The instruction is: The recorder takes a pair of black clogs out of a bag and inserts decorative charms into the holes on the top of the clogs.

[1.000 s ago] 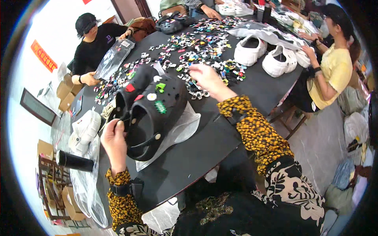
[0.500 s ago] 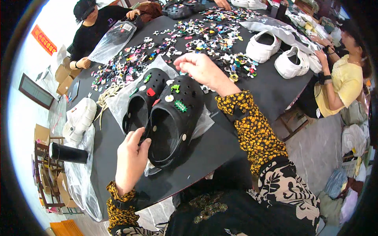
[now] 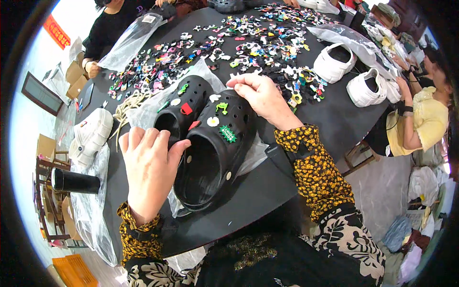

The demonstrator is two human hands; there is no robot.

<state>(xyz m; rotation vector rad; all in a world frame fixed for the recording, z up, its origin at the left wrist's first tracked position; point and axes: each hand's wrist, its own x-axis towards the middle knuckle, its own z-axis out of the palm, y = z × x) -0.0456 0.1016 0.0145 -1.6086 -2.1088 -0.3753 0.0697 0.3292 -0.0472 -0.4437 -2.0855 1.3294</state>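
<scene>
Item one, on my remote feed: a pair of black perforated clogs, left clog (image 3: 196, 95) and right clog (image 3: 230, 152) side by side over the black table (image 3: 258, 191), clear plastic film (image 3: 143, 114) showing out from beneath. Fitted to the right clog: a green frog charm (image 3: 222, 108), a white daisy charm (image 3: 213, 122) and a green starburst charm (image 3: 228, 134). Item two: left hand (image 3: 152, 162), at the pair's heel end, fingers bent, thumb spread from them — I cannot tell whether it grips the left clog's hidden heel. Item three: right hand (image 3: 265, 101), beside the pair's toe end, thumb and forefinger close together — I cannot tell whether they pinch anything. Beyond the pair's toes: loose shoe charms (image 3: 267, 52). Left of the pair: beige cord (image 3: 128, 111), a white clog (image 3: 92, 137), a black cylinder (image 3: 76, 181). Well right of the pair: two white clogs (image 3: 333, 66).
</scene>
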